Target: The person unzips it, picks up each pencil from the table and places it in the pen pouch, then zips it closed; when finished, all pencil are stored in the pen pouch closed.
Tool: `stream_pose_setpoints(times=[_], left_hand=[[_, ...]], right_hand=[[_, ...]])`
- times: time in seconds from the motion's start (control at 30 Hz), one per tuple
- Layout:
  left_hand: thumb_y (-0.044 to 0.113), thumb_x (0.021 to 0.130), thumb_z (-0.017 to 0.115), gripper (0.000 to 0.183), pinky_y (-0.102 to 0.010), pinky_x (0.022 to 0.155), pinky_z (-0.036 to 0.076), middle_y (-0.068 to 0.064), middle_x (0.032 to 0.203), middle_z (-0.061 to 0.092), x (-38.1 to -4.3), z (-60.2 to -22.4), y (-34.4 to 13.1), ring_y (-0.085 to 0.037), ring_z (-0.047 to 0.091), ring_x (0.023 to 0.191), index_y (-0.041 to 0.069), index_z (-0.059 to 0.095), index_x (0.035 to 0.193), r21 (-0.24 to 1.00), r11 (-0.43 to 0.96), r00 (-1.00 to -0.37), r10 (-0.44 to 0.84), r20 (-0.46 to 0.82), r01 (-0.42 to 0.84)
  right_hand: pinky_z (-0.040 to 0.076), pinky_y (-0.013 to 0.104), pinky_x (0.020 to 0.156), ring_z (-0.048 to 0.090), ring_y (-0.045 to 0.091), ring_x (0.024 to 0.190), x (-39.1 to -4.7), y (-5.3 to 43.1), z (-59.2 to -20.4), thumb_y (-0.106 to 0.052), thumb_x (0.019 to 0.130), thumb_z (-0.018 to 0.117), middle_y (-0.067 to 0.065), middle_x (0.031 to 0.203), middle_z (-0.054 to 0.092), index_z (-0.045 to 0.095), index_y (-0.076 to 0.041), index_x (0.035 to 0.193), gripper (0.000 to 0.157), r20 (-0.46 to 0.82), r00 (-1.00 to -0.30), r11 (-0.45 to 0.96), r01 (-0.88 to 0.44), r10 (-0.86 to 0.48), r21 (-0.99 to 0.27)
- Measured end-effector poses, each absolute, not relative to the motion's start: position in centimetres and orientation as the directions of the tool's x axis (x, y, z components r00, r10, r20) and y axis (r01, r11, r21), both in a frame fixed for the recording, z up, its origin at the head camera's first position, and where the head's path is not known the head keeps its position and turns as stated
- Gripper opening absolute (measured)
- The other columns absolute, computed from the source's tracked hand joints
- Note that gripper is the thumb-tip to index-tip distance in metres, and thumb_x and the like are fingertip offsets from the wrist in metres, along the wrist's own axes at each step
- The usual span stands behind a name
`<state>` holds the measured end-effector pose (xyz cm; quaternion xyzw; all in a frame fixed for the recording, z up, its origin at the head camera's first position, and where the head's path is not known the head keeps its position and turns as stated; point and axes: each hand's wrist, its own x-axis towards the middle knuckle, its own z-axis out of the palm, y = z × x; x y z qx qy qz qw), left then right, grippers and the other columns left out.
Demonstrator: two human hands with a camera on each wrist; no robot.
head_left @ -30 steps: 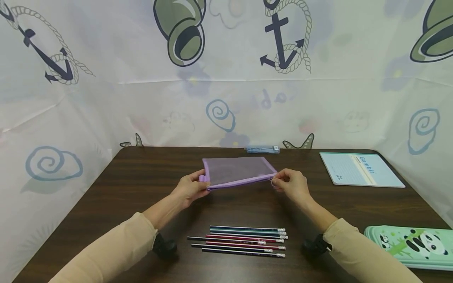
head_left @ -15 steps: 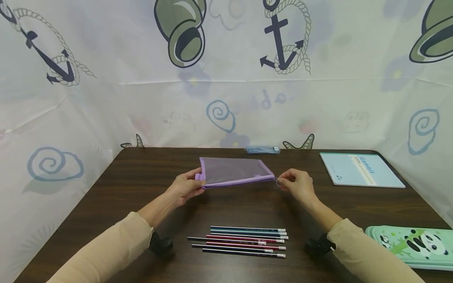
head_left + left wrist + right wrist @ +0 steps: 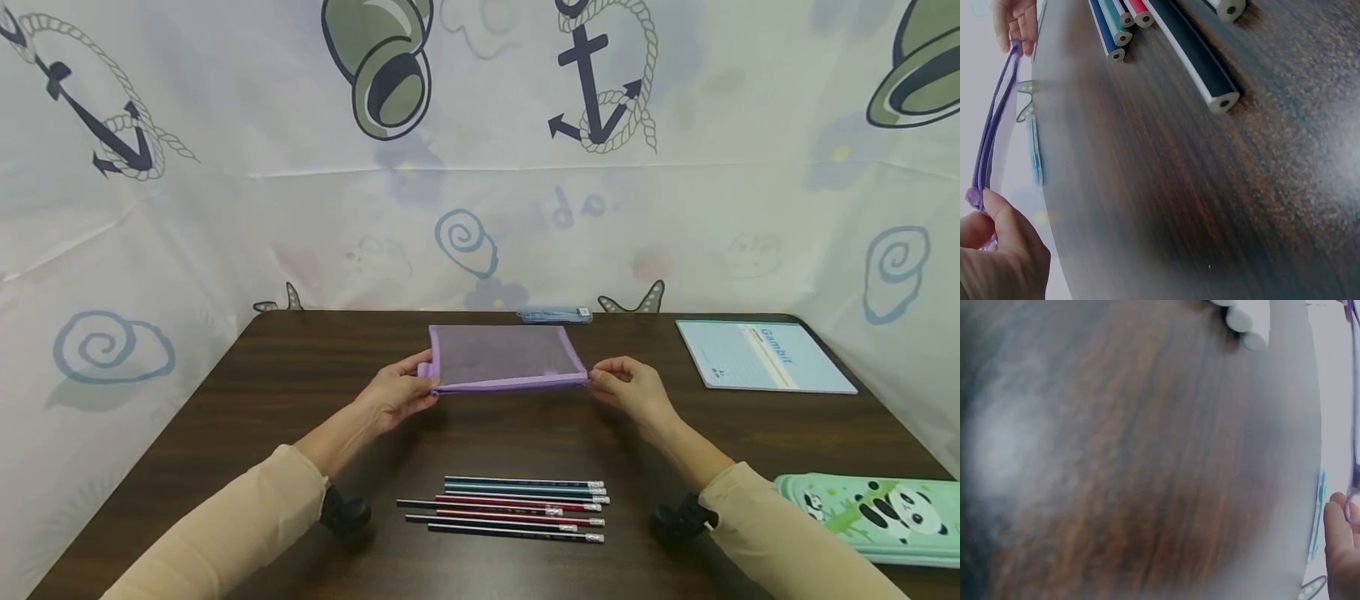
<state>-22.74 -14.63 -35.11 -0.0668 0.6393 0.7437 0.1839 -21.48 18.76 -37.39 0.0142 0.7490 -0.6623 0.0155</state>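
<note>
A purple mesh zipper pouch point(image 3: 510, 354) is held up over the middle of the table, its zipped edge toward me. At its left corner my left hand point(image 3: 393, 396) pinches it between thumb and fingers, beside a small purple side tab point(image 3: 425, 369). My right hand point(image 3: 633, 392) is at the other end of the zip, its fingertips pinching the zipper pull there; in the right wrist view a thin purple cord loop point(image 3: 1349, 512) shows at those fingers. Several pencils point(image 3: 517, 508) with eraser ends lie side by side on the table, nearer me than the pouch.
A green panda pencil case point(image 3: 877, 517) lies at the right, by my right sleeve. Behind it is a light blue Gambit notebook point(image 3: 765, 357). A small blue packet point(image 3: 555, 316) lies at the table's back edge, before a printed cloth point(image 3: 337, 217).
The right hand drew slightly right from the pouch's corner with the cord, then came close to the corner again. The pouch has shifted a little and its zipped edge is now more level.
</note>
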Motion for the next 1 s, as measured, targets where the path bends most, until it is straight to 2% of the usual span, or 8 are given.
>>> stream_pose_setpoints(times=[0.1, 0.2, 0.27, 0.53, 0.73, 0.93, 1.0], left_hand=[[-0.008, 0.091, 0.052, 0.061, -0.016, 0.061, 0.052, -0.01, 0.096, 0.048, -22.7, -35.1, -14.7, -0.01, 0.054, 0.069, 0.007, 0.031, 0.146, 0.924, -0.112, -0.918, 0.211, -0.337, -0.365], [-0.006, 0.091, 0.054, 0.062, -0.016, 0.061, 0.052, -0.008, 0.093, 0.051, -22.6, -35.0, -14.9, -0.009, 0.055, 0.068, 0.007, 0.031, 0.146, 0.925, -0.101, -0.912, 0.235, -0.337, -0.368], [-0.005, 0.09, 0.055, 0.063, -0.016, 0.061, 0.052, -0.008, 0.092, 0.052, -22.6, -34.9, -15.0, -0.009, 0.055, 0.068, 0.007, 0.031, 0.146, 0.926, -0.096, -0.909, 0.249, -0.333, -0.366], [-0.005, 0.091, 0.053, 0.062, -0.016, 0.063, 0.052, -0.005, 0.096, 0.053, -22.6, -34.9, -15.5, -0.009, 0.056, 0.072, 0.007, 0.029, 0.147, 0.933, -0.078, -0.902, 0.296, -0.314, -0.351], [-0.003, 0.092, 0.053, 0.059, -0.016, 0.063, 0.052, -0.004, 0.094, 0.056, -22.6, -35.1, -15.5, -0.008, 0.056, 0.071, 0.005, 0.031, 0.146, 0.935, -0.084, -0.91, 0.274, -0.312, -0.345], [0.004, 0.095, 0.051, 0.052, -0.017, 0.065, 0.053, 0.003, 0.083, 0.062, -22.7, -35.5, -15.0, -0.006, 0.058, 0.072, -0.003, 0.032, 0.143, 0.926, -0.151, -0.925, 0.216, -0.311, -0.347], [0.007, 0.097, 0.05, 0.052, -0.02, 0.073, 0.054, 0.0, 0.091, 0.064, -22.7, -35.7, -14.7, -0.008, 0.06, 0.08, -0.004, 0.03, 0.143, 0.928, -0.159, -0.933, 0.183, -0.309, -0.338]], right_hand=[[0.056, 0.024, 0.082, 0.063, 0.005, 0.082, -21.7, 18.7, -37.1, -0.01, 0.094, 0.056, 0.012, 0.104, 0.064, 0.042, 0.013, 0.125, 0.041, -0.082, -0.996, 0.073, 0.08, -0.03, -0.994], [0.055, 0.021, 0.08, 0.062, 0.003, 0.083, -22.0, 18.7, -37.0, -0.014, 0.096, 0.055, 0.018, 0.117, 0.06, 0.037, 0.011, 0.134, 0.049, -0.108, -0.993, 0.097, 0.104, -0.044, -0.99], [0.055, 0.02, 0.079, 0.062, 0.004, 0.083, -22.2, 18.7, -36.9, -0.016, 0.096, 0.054, 0.019, 0.119, 0.059, 0.035, 0.009, 0.137, 0.051, -0.119, -0.991, 0.121, 0.111, -0.058, -0.986], [0.056, 0.024, 0.078, 0.061, 0.006, 0.084, -22.4, 18.5, -36.9, -0.012, 0.094, 0.057, 0.002, 0.099, 0.062, 0.037, 0.01, 0.137, 0.052, -0.133, -0.985, 0.089, 0.123, -0.11, -0.988], [0.057, 0.022, 0.072, 0.06, 0.006, 0.08, -22.4, 18.2, -37.0, -0.004, 0.094, 0.055, -0.002, 0.091, 0.059, 0.038, 0.015, 0.133, 0.047, -0.129, -0.985, 0.06, 0.122, -0.116, -0.991], [0.055, 0.017, 0.063, 0.056, 0.005, 0.071, -22.2, 17.8, -36.7, 0.001, 0.092, 0.054, -0.003, 0.083, 0.053, 0.045, 0.013, 0.122, 0.033, -0.138, -0.99, -0.013, 0.138, -0.044, -0.99], [0.053, 0.016, 0.06, 0.055, 0.004, 0.069, -22.1, 17.7, -36.5, 0.001, 0.092, 0.055, -0.003, 0.081, 0.053, 0.051, 0.007, 0.115, 0.024, -0.151, -0.988, -0.053, 0.151, -0.013, -0.987]])
